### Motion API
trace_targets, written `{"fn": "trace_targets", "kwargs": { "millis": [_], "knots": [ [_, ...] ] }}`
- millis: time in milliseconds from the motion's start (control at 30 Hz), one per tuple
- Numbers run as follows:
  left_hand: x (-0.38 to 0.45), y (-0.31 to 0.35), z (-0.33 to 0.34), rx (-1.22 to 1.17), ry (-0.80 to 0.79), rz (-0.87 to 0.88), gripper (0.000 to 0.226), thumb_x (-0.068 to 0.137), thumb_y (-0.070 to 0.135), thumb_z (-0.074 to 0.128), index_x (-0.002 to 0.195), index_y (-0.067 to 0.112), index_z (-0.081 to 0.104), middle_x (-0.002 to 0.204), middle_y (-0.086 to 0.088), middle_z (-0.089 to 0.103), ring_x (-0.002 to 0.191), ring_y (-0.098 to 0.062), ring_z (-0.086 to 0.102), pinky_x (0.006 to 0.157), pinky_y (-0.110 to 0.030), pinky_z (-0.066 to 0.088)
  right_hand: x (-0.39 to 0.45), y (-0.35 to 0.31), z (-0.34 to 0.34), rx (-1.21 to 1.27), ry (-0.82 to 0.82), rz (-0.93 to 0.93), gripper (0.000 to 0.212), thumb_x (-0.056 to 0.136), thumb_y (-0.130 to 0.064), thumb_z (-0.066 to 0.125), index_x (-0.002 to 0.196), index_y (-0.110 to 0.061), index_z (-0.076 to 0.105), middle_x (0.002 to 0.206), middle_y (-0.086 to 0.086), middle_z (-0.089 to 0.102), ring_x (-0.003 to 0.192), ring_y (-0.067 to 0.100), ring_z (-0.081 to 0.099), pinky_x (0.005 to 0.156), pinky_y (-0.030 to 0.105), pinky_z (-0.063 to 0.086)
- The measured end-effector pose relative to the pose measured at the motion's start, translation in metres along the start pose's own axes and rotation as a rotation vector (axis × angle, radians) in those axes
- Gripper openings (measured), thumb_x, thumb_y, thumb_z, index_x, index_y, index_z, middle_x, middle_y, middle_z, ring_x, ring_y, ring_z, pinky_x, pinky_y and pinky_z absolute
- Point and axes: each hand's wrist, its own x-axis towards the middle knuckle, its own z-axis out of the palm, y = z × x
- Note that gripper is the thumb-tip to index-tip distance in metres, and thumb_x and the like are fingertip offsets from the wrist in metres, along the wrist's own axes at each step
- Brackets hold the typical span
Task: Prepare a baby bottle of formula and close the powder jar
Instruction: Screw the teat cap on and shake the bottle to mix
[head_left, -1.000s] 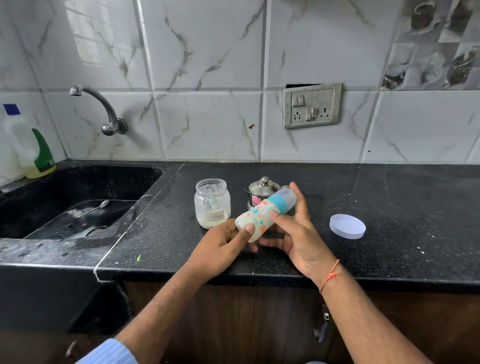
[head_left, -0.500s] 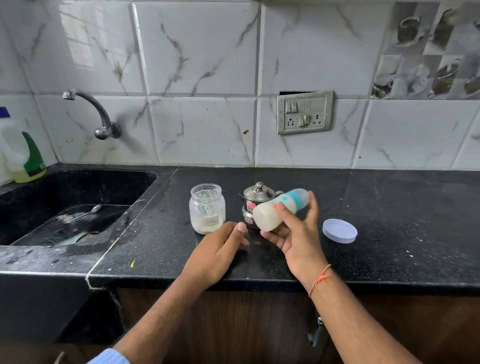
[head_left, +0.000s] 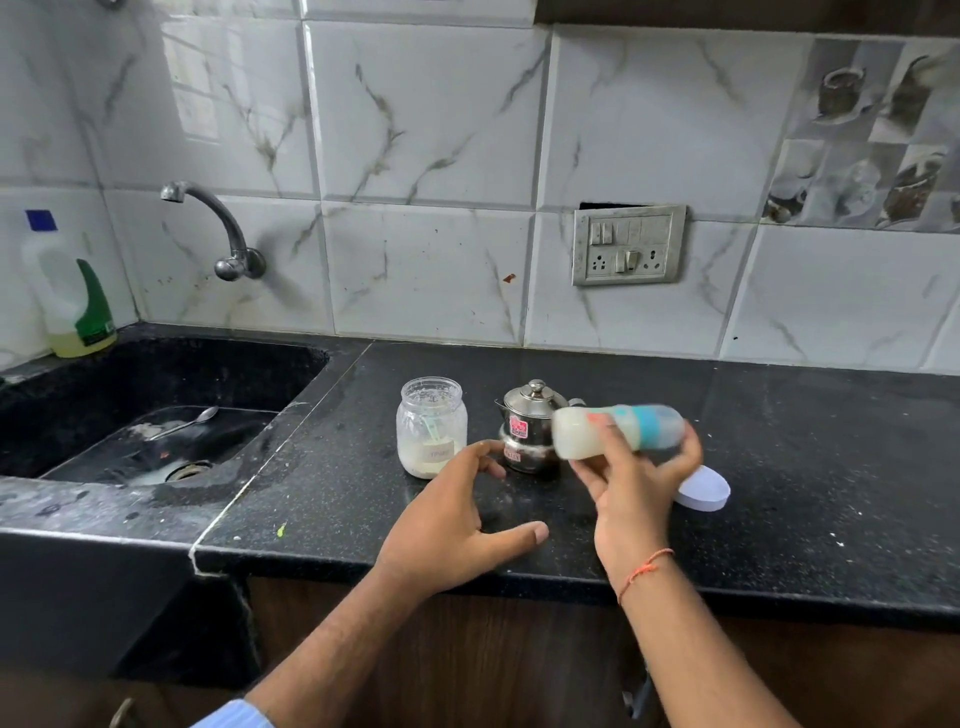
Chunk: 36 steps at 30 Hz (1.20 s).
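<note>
Baby bottle (head_left: 618, 432), milky formula inside, blurred, lying sideways in the air above the black counter (head_left: 831, 467), gripped by the fingers of the right hand (head_left: 636, 483). Left hand (head_left: 457, 525) spread, empty, over the near counter edge. Lidless powder jar (head_left: 431, 427) left of a steel pot (head_left: 530, 428); white lid (head_left: 704, 491) lies right.
</note>
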Motion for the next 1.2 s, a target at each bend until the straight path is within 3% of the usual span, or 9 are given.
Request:
{"fn": "trace_targets", "kwargs": {
  "millis": [133,267,400,533,667,800,933,1033,1200],
  "knots": [
    [-0.001,0.000,0.000,0.018,0.008,-0.002,0.097,0.071,0.081,0.084,0.151,0.048,0.042,0.131,0.031,0.058,0.076,0.002,0.061,0.071,-0.019,0.049,-0.003,0.006,-0.001,-0.246,-0.260,0.077,0.085,0.078,0.004,0.089,0.137,-0.042,0.049,0.131,0.016,0.069,0.117,0.037,0.073,0.080,0.053,0.066],
    [0.000,-0.002,0.000,0.020,-0.003,-0.002,0.098,0.072,0.084,0.081,0.154,0.046,0.043,0.133,0.032,0.056,0.074,-0.004,0.062,0.075,-0.031,0.059,0.007,-0.003,-0.004,0.095,0.046,0.001,0.074,0.088,0.000,0.082,0.136,-0.038,0.041,0.134,0.007,0.064,0.123,0.033,0.070,0.076,0.054,0.066],
    [0.001,-0.003,-0.001,0.028,0.002,0.027,0.095,0.073,0.080,0.083,0.153,0.042,0.047,0.130,0.029,0.059,0.079,0.004,0.060,0.071,-0.020,0.050,-0.004,0.000,-0.002,-0.205,-0.233,0.108,0.079,0.081,0.007,0.085,0.135,-0.038,0.049,0.127,0.012,0.070,0.110,0.028,0.075,0.080,0.055,0.066],
    [0.003,-0.004,-0.001,0.049,-0.018,0.043,0.091,0.074,0.084,0.080,0.151,0.041,0.053,0.133,0.030,0.057,0.076,-0.002,0.062,0.076,-0.027,0.058,0.008,-0.006,-0.007,0.136,0.106,0.007,0.079,0.087,0.000,0.083,0.142,-0.035,0.038,0.135,0.007,0.061,0.122,0.034,0.070,0.073,0.051,0.066],
    [0.004,-0.005,-0.001,0.046,-0.028,0.059,0.084,0.076,0.075,0.086,0.146,0.036,0.062,0.126,0.028,0.057,0.078,0.000,0.061,0.071,-0.016,0.049,0.000,-0.002,-0.005,-0.083,-0.179,0.207,0.083,0.076,0.000,0.091,0.135,-0.038,0.048,0.132,0.012,0.068,0.117,0.033,0.073,0.080,0.055,0.066],
    [0.005,-0.006,-0.002,0.014,-0.010,0.043,0.082,0.077,0.074,0.087,0.146,0.038,0.062,0.131,0.027,0.060,0.071,-0.002,0.063,0.072,-0.015,0.048,0.008,-0.006,-0.006,0.151,0.108,0.036,0.074,0.088,-0.001,0.081,0.139,-0.033,0.038,0.134,0.008,0.061,0.123,0.038,0.069,0.074,0.052,0.066],
    [0.008,-0.006,-0.003,-0.045,-0.018,-0.001,0.070,0.077,0.061,0.095,0.136,0.036,0.067,0.098,0.021,0.069,0.064,-0.001,0.060,0.062,-0.014,0.045,0.001,0.002,0.002,-0.040,-0.161,0.234,0.074,0.082,0.004,0.086,0.133,-0.034,0.047,0.131,0.014,0.068,0.117,0.039,0.072,0.078,0.057,0.066],
    [0.008,-0.010,-0.004,-0.102,-0.027,-0.053,0.072,0.078,0.062,0.094,0.139,0.039,0.064,0.060,0.014,0.065,0.054,0.000,0.057,0.057,-0.016,0.044,0.008,-0.001,-0.001,0.118,0.094,0.022,0.069,0.089,-0.001,0.082,0.133,-0.033,0.040,0.133,0.006,0.064,0.120,0.037,0.071,0.072,0.051,0.066],
    [0.009,-0.010,-0.001,-0.111,-0.053,-0.037,0.074,0.079,0.053,0.097,0.141,0.033,0.063,0.075,0.029,0.070,0.055,-0.003,0.055,0.057,-0.020,0.047,-0.002,0.004,0.007,-0.061,-0.155,0.205,0.073,0.084,0.004,0.085,0.134,-0.033,0.048,0.124,0.012,0.071,0.108,0.032,0.076,0.073,0.053,0.066]
  ]
}}
